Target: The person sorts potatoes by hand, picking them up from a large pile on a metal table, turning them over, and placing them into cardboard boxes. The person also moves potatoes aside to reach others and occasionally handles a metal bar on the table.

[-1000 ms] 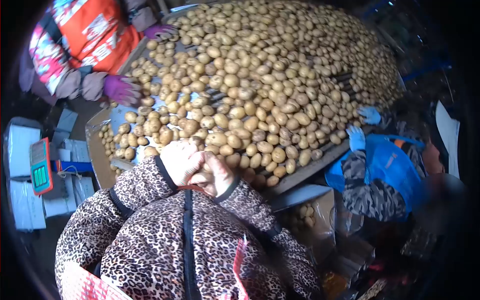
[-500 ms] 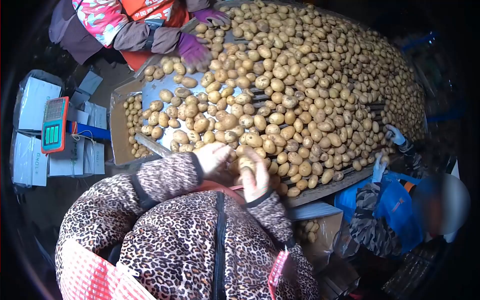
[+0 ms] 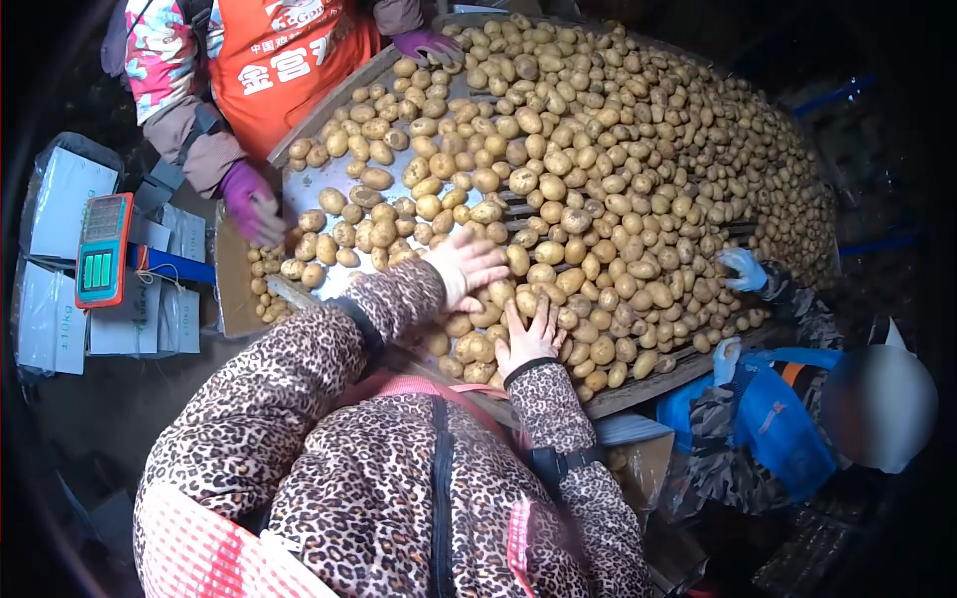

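Observation:
My left hand (image 3: 467, 267) lies over the potatoes (image 3: 598, 229) near the metal sorting surface (image 3: 329, 183), fingers spread and pointing right. Just right of it and nearer my body, my right hand (image 3: 531, 337) rests on other potatoes with its fingers apart. Neither hand grasps anything that I can see. Between my wrists and the table's near edge sit several potatoes (image 3: 474, 348), some partly covered by my sleeves.
Across the table, a person in an orange apron (image 3: 274, 75) reaches one purple glove (image 3: 251, 204) toward a cardboard box (image 3: 235, 279). At right, a co-worker's blue glove (image 3: 743, 269) touches the pile. A scale display (image 3: 103, 249) and white boxes (image 3: 55, 317) stand left.
My left hand has moved up and right onto the pile. My right hand, which held a potato, has opened and shifted right. The purple-gloved hand has moved left toward the box.

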Available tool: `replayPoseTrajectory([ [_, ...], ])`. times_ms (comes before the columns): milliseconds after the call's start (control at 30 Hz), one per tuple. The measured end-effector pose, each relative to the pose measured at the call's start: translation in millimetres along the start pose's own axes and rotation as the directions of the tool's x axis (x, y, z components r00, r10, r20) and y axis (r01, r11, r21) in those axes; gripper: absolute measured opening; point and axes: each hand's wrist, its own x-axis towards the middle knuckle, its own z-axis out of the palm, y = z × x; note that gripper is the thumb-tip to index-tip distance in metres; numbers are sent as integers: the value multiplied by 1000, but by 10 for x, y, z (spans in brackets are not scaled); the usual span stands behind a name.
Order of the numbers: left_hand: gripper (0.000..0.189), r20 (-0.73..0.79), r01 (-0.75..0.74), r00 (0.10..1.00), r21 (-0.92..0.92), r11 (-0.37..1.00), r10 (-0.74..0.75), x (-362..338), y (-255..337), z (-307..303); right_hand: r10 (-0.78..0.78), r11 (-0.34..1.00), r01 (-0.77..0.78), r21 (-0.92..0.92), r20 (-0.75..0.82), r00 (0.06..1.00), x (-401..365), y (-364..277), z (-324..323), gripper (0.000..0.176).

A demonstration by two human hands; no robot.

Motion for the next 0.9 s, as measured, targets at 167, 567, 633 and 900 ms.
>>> replayPoseTrajectory([
  [167, 55, 262, 351, 869, 271, 896, -420, -200, -895, -372, -60, 991, 64, 121, -36, 998, -137, 224, -42, 59],
  [567, 23, 314, 354, 811, 407, 842, -493, 1146, -1194, -17, -22, 958, 50, 283, -100, 995, -17, 171, -352, 49],
  [633, 26, 451, 309, 737, 439, 844, -504, 1298, -1129, 146, 13, 943, -5, 334, -21, 1000, -90, 177, -420, 49],
  [900, 25, 148, 481, 865, 27, 876, -480, 1058, -316, -331, 340, -428, -322, 844, 481, 808, -90, 349, -385, 51],
])
